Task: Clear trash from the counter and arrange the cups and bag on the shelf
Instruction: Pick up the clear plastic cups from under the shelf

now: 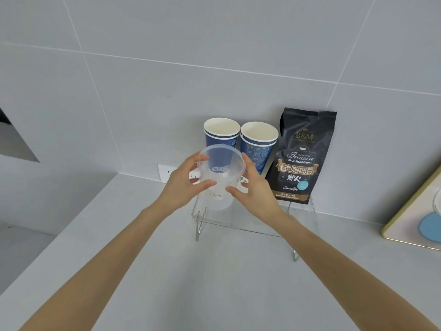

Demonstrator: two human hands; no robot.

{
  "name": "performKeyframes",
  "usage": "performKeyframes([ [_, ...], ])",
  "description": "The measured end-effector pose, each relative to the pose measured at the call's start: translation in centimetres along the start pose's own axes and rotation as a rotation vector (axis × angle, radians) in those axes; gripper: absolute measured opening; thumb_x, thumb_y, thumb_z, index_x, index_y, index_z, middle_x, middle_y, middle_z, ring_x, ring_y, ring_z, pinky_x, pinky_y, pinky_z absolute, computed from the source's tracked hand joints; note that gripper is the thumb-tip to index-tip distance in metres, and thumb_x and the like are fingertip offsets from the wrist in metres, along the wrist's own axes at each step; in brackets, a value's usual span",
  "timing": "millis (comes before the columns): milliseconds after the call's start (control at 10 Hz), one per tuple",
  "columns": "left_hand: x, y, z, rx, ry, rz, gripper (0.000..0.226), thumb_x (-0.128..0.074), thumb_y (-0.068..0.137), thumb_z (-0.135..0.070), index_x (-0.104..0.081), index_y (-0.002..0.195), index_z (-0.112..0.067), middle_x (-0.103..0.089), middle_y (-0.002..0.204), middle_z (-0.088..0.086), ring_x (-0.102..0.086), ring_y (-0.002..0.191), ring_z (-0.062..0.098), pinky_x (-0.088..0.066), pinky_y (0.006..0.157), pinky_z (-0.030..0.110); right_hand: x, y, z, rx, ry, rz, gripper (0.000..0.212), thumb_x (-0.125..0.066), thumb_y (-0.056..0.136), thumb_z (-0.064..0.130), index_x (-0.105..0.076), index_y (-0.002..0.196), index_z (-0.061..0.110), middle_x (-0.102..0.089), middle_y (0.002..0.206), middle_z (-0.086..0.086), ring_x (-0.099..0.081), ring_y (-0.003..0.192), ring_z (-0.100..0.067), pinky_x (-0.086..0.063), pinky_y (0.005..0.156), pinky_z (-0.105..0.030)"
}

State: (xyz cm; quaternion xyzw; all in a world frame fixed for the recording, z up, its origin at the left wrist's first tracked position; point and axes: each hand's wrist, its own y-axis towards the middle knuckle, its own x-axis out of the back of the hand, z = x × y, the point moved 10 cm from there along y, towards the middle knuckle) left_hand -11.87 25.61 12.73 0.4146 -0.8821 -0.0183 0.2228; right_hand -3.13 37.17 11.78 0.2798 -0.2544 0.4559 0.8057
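Observation:
A clear plastic cup [218, 177] is held upright between both hands, just above the front left of a transparent acrylic shelf [250, 225]. My left hand [183, 185] grips its left side and my right hand [253, 189] its right side. Behind it on the shelf stand two stacks of blue paper cups, the left stack [221, 134] and the right stack [257, 146]. A black coffee bag [300, 158] stands upright on the shelf's right end against the wall.
The shelf rests on a grey counter [214, 283] against a grey tiled wall. A white wall socket [167, 173] sits left of the shelf. A gold-edged tray [405, 220] with a blue disc lies at the right edge.

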Motion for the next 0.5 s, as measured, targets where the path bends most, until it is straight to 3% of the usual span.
performKeyframes([
  [100, -0.2, 0.2, 0.9, 0.021, -0.002, 0.001, 0.045, -0.068, 0.075, -0.01, -0.048, 0.112, -0.024, -0.038, 0.129, -0.016, -0.044, 0.113, 0.011, -0.045, 0.085, 0.02, -0.8, 0.2, -0.7, -0.03, 0.005, 0.007, 0.084, -0.067, 0.081, 0.02, -0.011, 0.144, 0.02, -0.04, 0.146, -0.005, -0.044, 0.129, -0.024, -0.041, 0.105, -0.039],
  [200, -0.1, 0.6, 1.4, 0.053, 0.008, 0.003, 0.045, -0.066, 0.077, -0.012, -0.046, 0.117, -0.021, -0.038, 0.141, -0.005, -0.044, 0.122, 0.018, -0.044, 0.097, 0.034, -1.1, 0.5, -0.9, -0.046, 0.015, -0.006, 0.083, -0.065, 0.082, 0.02, -0.009, 0.144, 0.019, -0.039, 0.147, -0.005, -0.042, 0.131, -0.024, -0.041, 0.105, -0.04],
  [500, 0.1, 0.6, 0.3, 0.064, 0.271, 0.067, 0.069, -0.064, 0.08, -0.023, -0.025, 0.137, -0.021, -0.017, 0.153, 0.004, -0.022, 0.139, 0.022, -0.025, 0.11, 0.035, -0.8, 0.5, -0.8, -0.114, -0.058, 0.077, 0.092, -0.064, 0.083, 0.025, 0.004, 0.145, 0.017, -0.037, 0.148, -0.007, -0.038, 0.134, -0.027, -0.034, 0.108, -0.039],
])
